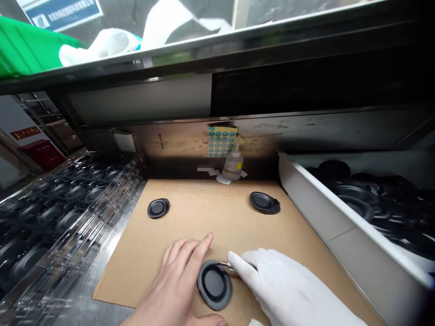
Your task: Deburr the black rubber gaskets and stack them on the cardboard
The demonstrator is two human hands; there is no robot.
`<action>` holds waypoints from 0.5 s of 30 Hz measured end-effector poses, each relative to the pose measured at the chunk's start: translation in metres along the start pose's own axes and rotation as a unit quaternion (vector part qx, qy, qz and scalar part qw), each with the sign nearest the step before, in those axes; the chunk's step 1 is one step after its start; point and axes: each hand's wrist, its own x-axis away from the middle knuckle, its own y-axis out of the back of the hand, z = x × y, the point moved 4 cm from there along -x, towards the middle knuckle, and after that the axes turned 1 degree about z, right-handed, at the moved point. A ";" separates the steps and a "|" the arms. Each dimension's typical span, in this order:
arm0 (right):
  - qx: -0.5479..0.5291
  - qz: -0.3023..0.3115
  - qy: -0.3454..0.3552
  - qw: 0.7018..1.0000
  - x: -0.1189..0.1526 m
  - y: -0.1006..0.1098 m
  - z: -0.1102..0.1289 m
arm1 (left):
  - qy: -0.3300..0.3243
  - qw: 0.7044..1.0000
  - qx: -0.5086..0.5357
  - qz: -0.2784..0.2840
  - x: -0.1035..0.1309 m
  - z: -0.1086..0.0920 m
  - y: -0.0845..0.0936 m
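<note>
A black round part with a raised rim (215, 285) lies on the cardboard sheet (204, 217) between my hands. My bare left hand (180, 280) rests along its left side, fingers stretched out and thumb apart below; whether it touches the rim I cannot tell. In a white glove, my right hand (282, 285) is closed on a thin metal tool (226, 266), whose tip meets the part's upper rim. The tool's other end is hidden in the glove. Farther back on the cardboard lie a similar black part (158, 208) at left and some overlapping black pieces (265, 203) at right.
Clear plastic trays (78, 217) of black parts stand at left. A white bin (326, 217) with many black parts borders the right. At the back are a squeeze bottle (233, 165) and a sticker sheet (220, 141). A shelf (190, 59) overhangs the bench.
</note>
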 end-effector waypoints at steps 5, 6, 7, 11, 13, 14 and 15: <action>0.009 0.036 -0.018 0.999 -0.010 -0.015 0.011 | -0.005 1.000 0.020 0.000 0.000 -0.004 0.005; 0.021 0.032 -0.023 0.999 -0.010 -0.015 0.012 | -0.010 1.000 0.023 0.002 0.000 -0.005 0.006; 0.033 0.028 -0.028 0.999 -0.010 -0.015 0.013 | -0.013 1.000 0.025 0.004 -0.001 -0.005 0.006; 0.036 0.004 -0.014 0.999 -0.006 -0.008 0.011 | -0.018 0.999 0.026 0.003 0.000 -0.001 0.003; 0.042 0.000 0.002 0.999 -0.005 -0.003 0.008 | -0.035 0.999 0.029 -0.017 0.001 0.003 0.001; 0.038 0.002 0.002 0.999 -0.006 -0.002 0.007 | -0.043 0.998 0.033 -0.028 0.001 0.006 0.000; 0.025 0.005 0.001 1.000 -0.006 -0.001 0.007 | -0.049 0.997 0.036 -0.038 0.002 0.008 0.000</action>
